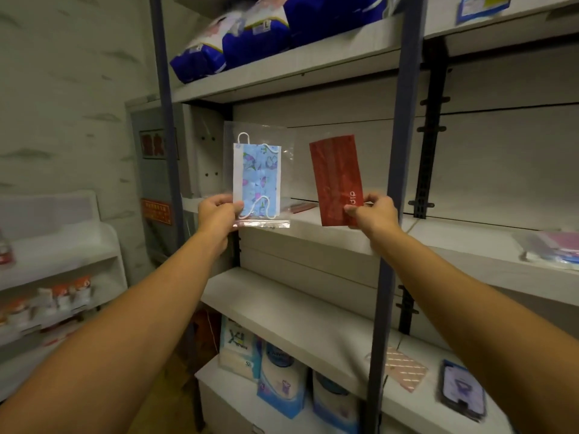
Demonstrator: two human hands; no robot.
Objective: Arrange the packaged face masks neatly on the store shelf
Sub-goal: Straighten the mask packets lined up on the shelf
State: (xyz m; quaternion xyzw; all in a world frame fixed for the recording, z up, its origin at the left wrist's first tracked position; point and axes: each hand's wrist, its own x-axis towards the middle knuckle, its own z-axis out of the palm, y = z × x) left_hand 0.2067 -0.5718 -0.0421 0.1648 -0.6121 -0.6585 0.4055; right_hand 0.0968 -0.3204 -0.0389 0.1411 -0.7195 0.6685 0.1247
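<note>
Left hand (pixel 217 211) fingers pinch blue floral mask packet (pixel 257 180), right hand (pixel 374 209) fingers pinch red mask packet (pixel 336 180); both upright, held apart before middle shelf (pixel 313 228).

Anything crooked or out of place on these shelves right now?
Yes. The red mask pack in the right hand tilts left. On the lower shelf, a pink striped pack lies askew.
</note>
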